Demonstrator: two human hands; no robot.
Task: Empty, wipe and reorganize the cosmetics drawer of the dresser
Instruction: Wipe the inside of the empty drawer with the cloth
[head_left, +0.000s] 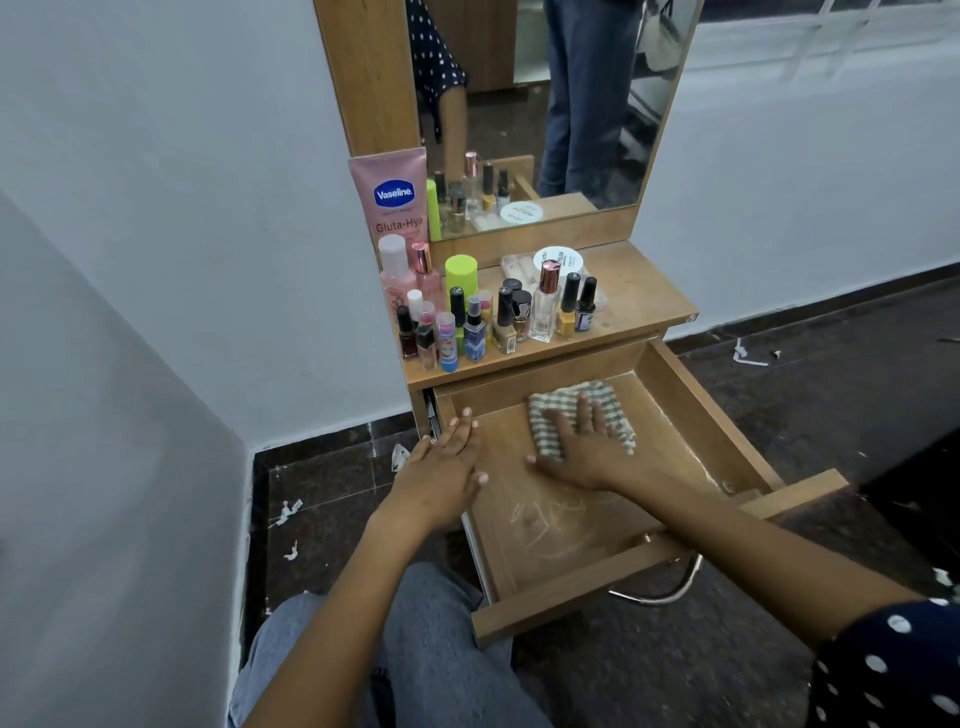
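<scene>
The wooden drawer (706, 431) of the small dresser is pulled out, with only a cloth inside. My right hand (582, 447) lies flat, fingers spread, pressing a green-and-white checked cloth (571, 402) onto the drawer floor near the back. My left hand (441, 467) rests with straight fingers on the drawer's left wall. Pale smear marks (550, 525) show on the drawer floor nearer the front. Many cosmetics stand on the dresser top (639, 291): a pink Vaseline tube (395, 197), a lime-green capped bottle (461, 275), several nail polish bottles (506, 322), a clear perfume bottle (546, 306) and a white jar (558, 260).
A mirror (545, 104) rises behind the dresser top and reflects a person's legs. White walls stand to the left and behind. The dark floor (332, 493) carries scattered white scraps. A chrome handle (665, 592) hangs under the drawer front. My jeans-clad knees (415, 649) are just below the drawer.
</scene>
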